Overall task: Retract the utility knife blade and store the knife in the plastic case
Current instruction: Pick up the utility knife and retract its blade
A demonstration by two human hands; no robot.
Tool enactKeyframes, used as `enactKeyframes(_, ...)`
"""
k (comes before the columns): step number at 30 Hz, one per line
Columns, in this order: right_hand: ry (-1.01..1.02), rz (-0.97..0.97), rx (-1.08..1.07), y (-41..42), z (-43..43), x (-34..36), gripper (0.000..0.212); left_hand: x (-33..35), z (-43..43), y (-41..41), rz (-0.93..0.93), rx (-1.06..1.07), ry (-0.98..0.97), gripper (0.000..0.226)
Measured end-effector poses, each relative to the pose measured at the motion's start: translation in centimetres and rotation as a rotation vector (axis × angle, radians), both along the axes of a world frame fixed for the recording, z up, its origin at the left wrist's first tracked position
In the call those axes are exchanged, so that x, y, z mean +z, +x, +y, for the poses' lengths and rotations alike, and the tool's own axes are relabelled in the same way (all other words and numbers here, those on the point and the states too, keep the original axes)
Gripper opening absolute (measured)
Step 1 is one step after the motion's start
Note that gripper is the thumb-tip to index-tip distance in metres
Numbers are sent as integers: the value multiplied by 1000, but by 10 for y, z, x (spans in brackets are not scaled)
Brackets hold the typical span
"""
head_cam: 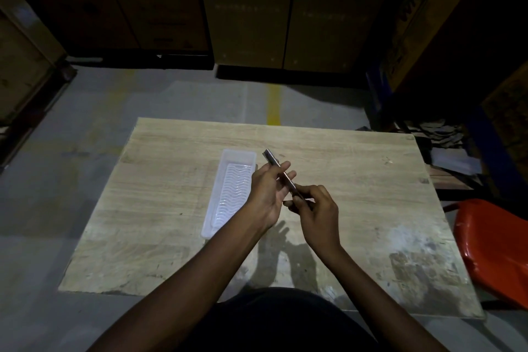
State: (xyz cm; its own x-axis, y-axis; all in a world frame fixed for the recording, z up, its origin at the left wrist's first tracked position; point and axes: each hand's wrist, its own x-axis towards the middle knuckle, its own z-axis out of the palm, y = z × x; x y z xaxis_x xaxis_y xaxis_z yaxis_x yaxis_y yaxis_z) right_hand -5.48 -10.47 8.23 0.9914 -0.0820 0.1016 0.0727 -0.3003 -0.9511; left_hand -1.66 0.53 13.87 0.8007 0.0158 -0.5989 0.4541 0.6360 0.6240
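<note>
A slim metal utility knife (273,162) is held above the middle of the wooden table (357,180), its far end pointing up and to the left. My left hand (267,194) supports the knife's middle with its fingers around it. My right hand (315,213) pinches the knife's near end. Whether a blade sticks out I cannot tell in the dim light. The long clear plastic case (228,191) lies open on the table just left of my left hand, with a ribbed bottom and nothing in it.
An orange plastic chair (497,248) stands at the table's right edge. Stacked cardboard boxes (248,8) line the back of the room, beyond a grey floor with a yellow line (274,106). Dark shelving stands at the right.
</note>
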Motion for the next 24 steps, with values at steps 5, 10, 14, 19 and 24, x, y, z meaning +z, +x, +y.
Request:
enactKeyframes(5,541,549,-21,5,5,-3,17,-23,10,3,27,-61,134,24)
enactKeyframes(10,598,698,-90,7,5,-17,15,-40,24,3,-17,-168,252,29)
enactKeyframes(14,480,772,-259,11,0,-49,12,-67,44,6,-22,-238,614,52)
enactKeyframes(19,185,773,-411,15,-9,-102,16,-105,86,-8,-81,-457,1137,62)
enactKeyframes(24,-59,784,-538,21,-5,-135,17,-146,128,-22,38,-644,1380,68)
